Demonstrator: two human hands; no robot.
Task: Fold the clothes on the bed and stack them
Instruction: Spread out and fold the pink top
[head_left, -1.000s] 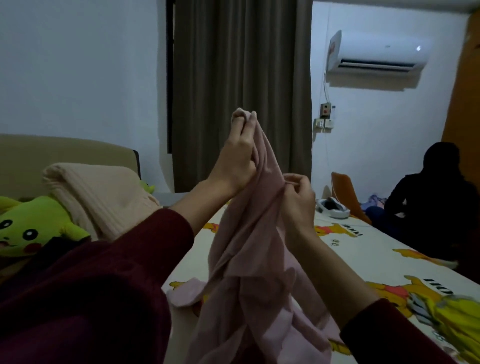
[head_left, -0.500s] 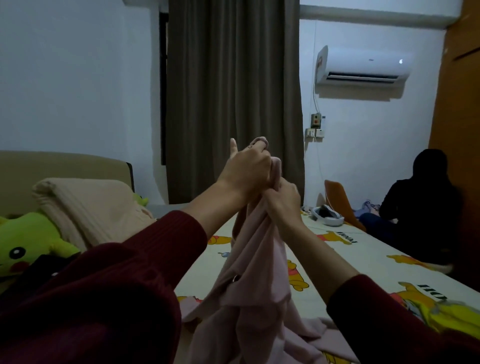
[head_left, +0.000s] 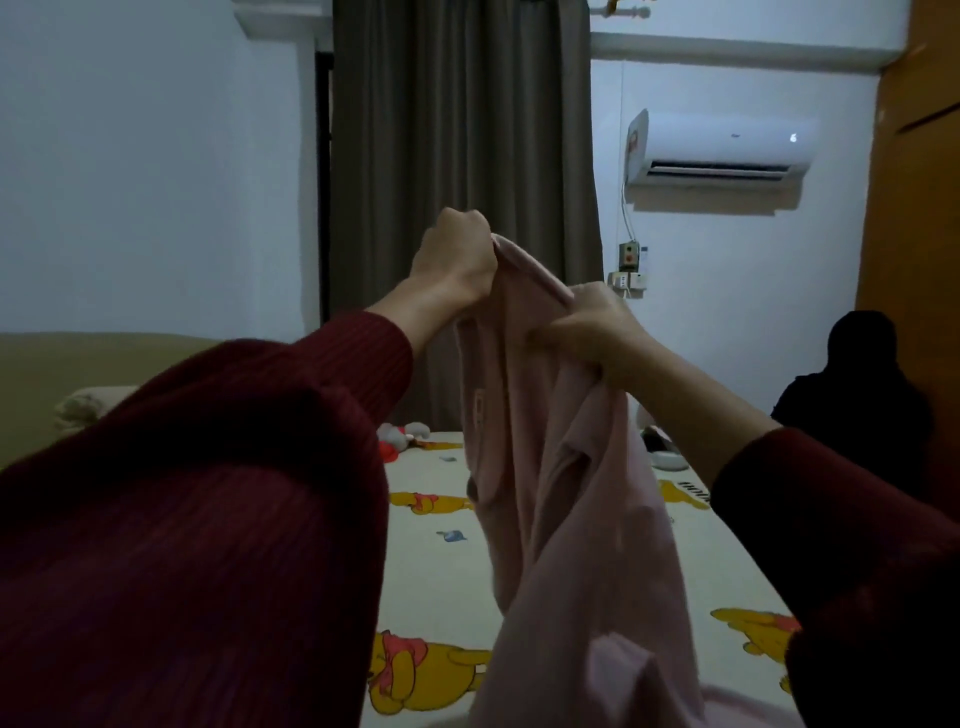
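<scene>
One pink garment hangs with its long axis vertical above the bed, top edge up. The left hand grips this edge with closed fingers; the right hand pinches it just beside, slightly lower. Two hands, one garment.

The left hand and right hand, pressed together half a second ago, have drawn apart, stretching a band of the pink garment between them, the right one toward 4 o'clock of the left. The cloth seems to hang straighter now, though dim light blurs its folds. The view has tipped upward and the green plush toy has left it.
</scene>
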